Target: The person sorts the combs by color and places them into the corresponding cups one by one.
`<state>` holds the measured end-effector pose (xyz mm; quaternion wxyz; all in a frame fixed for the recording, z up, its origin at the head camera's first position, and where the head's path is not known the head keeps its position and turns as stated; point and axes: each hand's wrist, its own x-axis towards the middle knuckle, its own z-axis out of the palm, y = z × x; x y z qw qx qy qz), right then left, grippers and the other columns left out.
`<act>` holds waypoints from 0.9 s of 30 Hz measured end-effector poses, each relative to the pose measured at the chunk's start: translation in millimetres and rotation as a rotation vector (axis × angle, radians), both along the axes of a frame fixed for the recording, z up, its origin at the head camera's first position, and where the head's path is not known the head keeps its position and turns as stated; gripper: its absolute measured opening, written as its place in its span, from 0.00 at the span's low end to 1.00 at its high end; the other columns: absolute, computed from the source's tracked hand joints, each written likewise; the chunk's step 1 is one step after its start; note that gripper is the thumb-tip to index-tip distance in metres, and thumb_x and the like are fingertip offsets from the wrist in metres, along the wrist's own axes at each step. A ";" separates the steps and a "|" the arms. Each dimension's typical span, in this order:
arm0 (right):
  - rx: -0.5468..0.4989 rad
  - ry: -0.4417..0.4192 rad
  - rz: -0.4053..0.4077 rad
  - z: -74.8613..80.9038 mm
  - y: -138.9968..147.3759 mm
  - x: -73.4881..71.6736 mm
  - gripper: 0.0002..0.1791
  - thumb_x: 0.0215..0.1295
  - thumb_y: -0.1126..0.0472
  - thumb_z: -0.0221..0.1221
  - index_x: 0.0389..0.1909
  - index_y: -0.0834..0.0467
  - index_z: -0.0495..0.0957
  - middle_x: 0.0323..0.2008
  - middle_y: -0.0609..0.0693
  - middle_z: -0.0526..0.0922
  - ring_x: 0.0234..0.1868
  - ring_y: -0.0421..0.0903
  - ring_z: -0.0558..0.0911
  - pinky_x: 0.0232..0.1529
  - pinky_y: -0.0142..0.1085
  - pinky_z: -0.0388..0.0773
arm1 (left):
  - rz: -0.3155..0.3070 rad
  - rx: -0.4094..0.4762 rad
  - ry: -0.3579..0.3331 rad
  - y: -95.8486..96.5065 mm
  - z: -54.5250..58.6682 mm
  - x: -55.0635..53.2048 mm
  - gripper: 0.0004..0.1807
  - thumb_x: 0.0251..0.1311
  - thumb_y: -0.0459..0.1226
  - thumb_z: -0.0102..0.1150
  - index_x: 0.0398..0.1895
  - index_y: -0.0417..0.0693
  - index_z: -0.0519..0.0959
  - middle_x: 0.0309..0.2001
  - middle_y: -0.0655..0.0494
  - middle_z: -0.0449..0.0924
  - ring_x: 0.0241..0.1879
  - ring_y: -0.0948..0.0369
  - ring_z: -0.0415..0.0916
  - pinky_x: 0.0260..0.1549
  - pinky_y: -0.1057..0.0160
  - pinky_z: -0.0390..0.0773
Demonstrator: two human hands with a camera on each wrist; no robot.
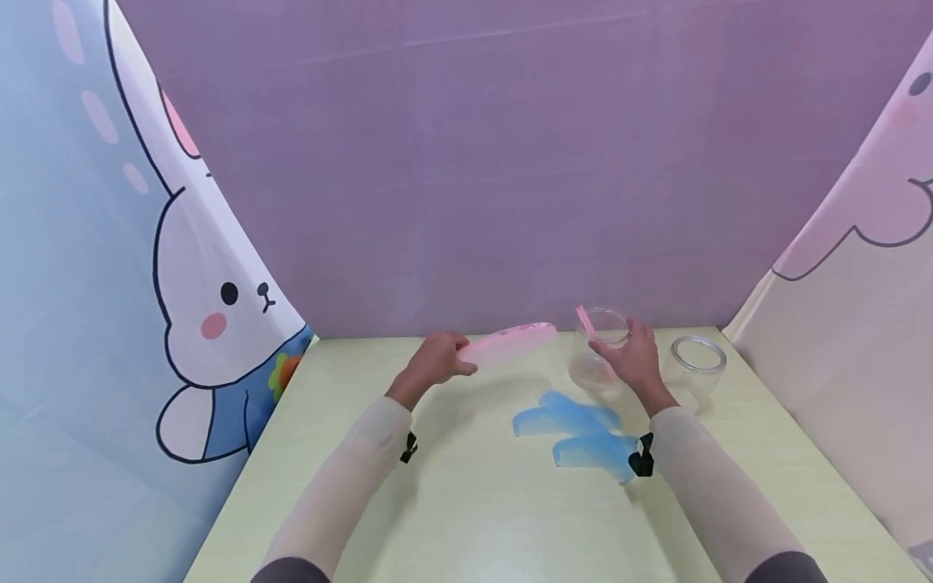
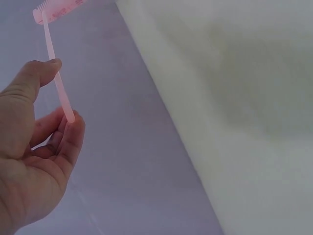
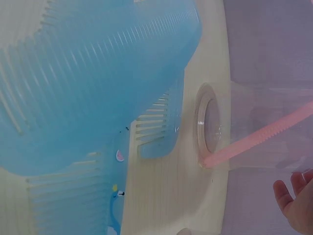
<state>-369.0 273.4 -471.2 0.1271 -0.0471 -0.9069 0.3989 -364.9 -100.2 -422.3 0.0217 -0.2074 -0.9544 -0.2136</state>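
Note:
My left hand pinches one end of a pink comb between thumb and fingers. The comb is held above the table, its far end pointing right; in the left wrist view it is seen nearly edge-on. On the right, my right hand grips a clear jar near its rim, thumb on the near side. A second pink comb leans inside this jar, its lower end at the jar's bottom and its top at the rim. Several blue combs lie overlapping in front of the jar.
Another clear jar with a silver rim stands to the right of my right hand. A purple cloth hangs behind the pale table. Printed cloths flank both sides, with a rabbit on the left one.

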 end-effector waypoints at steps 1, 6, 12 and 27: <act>0.002 0.001 -0.002 -0.2 0.4 0.1 0.56 0.63 0.39 0.66 0.77 0.70 0.50 0.73 0.73 0.58 0.72 0.71 0.62 0.70 0.64 0.63 | 0.004 0.002 -0.005 3.3 1.8 -0.9 0.15 0.56 0.43 0.72 0.41 0.42 0.85 0.30 0.55 0.80 0.30 0.61 0.71 0.33 0.63 0.73; 0.004 0.001 -0.007 -1.1 1.9 0.8 0.56 0.63 0.39 0.66 0.77 0.70 0.50 0.73 0.73 0.58 0.72 0.71 0.62 0.70 0.64 0.63 | 0.012 -0.008 0.006 19.2 6.2 -4.5 0.15 0.56 0.43 0.72 0.40 0.43 0.85 0.29 0.57 0.79 0.29 0.62 0.70 0.31 0.66 0.70; 0.003 -0.002 -0.004 -4.0 3.3 0.4 0.57 0.63 0.38 0.66 0.78 0.69 0.50 0.73 0.73 0.58 0.72 0.71 0.62 0.70 0.64 0.63 | 0.000 0.013 -0.023 37.5 7.8 -6.8 0.13 0.57 0.43 0.72 0.38 0.42 0.85 0.27 0.57 0.77 0.27 0.62 0.69 0.29 0.66 0.69; -0.004 -0.007 0.001 -3.4 0.5 -2.0 0.58 0.63 0.36 0.65 0.79 0.68 0.48 0.74 0.72 0.56 0.73 0.72 0.62 0.70 0.64 0.64 | 0.057 -0.035 0.002 70.7 32.0 -15.4 0.12 0.62 0.45 0.68 0.28 0.48 0.81 0.21 0.59 0.66 0.26 0.61 0.65 0.26 0.64 0.65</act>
